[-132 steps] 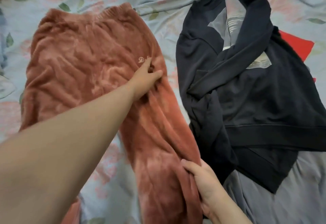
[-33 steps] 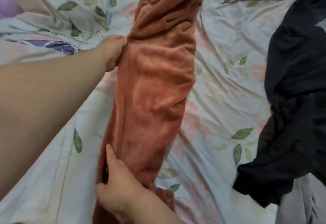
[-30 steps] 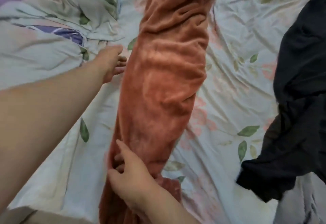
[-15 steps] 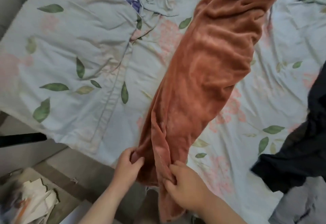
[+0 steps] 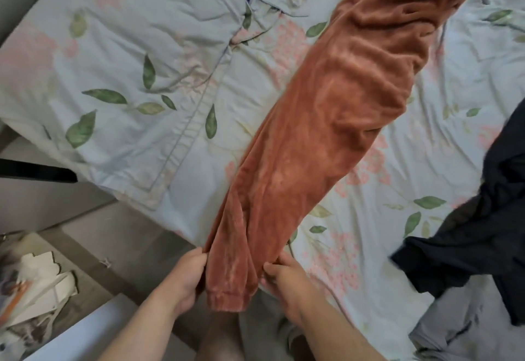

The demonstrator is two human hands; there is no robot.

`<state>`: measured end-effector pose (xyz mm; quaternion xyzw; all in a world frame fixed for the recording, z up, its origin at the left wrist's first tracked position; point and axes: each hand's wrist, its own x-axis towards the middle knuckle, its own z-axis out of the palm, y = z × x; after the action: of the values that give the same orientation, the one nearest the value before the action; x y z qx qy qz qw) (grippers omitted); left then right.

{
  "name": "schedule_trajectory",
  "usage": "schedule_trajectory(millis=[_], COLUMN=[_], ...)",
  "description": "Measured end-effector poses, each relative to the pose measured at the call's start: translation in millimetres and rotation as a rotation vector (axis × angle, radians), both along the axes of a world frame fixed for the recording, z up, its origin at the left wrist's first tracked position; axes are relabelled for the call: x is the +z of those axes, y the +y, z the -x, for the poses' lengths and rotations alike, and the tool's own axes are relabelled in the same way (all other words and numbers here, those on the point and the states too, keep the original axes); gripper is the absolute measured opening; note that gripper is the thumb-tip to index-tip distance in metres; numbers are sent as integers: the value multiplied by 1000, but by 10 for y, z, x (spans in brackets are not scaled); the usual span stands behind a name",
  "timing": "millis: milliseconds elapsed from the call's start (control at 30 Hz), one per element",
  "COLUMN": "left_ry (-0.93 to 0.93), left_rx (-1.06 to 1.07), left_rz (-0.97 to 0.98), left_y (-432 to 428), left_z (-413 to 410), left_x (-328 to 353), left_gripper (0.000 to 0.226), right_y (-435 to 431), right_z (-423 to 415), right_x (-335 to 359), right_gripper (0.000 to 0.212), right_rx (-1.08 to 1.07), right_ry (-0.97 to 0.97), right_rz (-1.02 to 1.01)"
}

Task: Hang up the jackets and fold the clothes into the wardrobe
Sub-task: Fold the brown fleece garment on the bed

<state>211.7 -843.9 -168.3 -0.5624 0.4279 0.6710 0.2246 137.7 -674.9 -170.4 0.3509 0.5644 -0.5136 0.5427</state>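
A person stands at the near edge of a bed with a pair of rust-orange fleece trousers laid leg over leg in one long strip, running from that edge diagonally up toward the far right corner of the floral sheet. The left hand curls round the left side of the cuffed end, and the right hand pinches the right side of the same end, which hangs just past the mattress edge. By the look of it the lengthwise fold is made and the crosswise folds are not yet begun. A dark sweatshirt lies crumpled at the right edge of the bed, unfolded, with a grey garment at the near right corner, possibly another piece awaiting its turn. A leaf-print quilt covers the far left side. No wardrobe or hanger is in view, so hanging and putting away appear to lie ahead. No brand, label or writing can be read on any garment
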Motion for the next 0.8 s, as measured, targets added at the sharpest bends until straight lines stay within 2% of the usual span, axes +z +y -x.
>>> schedule_trajectory(millis=[100,233,267,333,400,433,500,567,633,667,733,800], left_ry=[-68,-8,51,175,252,263,240,197,175,166,149,151], left_rx=[0,96,144,224,122,57,-40,3,105,132,141,145], left_rz=[-76,-18,5,39,79,64,-3,-33,-9,3,5,-20], left_y=[31,-61,-58,-37,-15,6,68,115,160,180,202,219], left_z=[4,-57,-87,-169,-197,-189,-167,-163,-185,-191,-224,-257], left_x=[31,2,18,106,209,254,284,271,232,227,201,187], left_gripper=[24,30,37,69,96,99,94,75,38,26,8,6], right_y=[-41,34,54,87,105,107,115,133,166,174,211,271], right_z=[4,-17,-29,-61,-109,-130,-176,-233,-319,-355,-441,-511], right_x=[21,72,94,125,166,190,240,263,259,281,272,264], right_gripper=[45,35,34,34,32,30,27,33,42,38,15,20], right_rx=[-150,-285,-276,-222,-203,-206,-195,-123,-1,71,213,269], right_ry=[-19,-10,16,94,142,146,151,185,262,343,522,600], right_rz=[95,236,239,225,226,244,298,332,262,206,68,-6])
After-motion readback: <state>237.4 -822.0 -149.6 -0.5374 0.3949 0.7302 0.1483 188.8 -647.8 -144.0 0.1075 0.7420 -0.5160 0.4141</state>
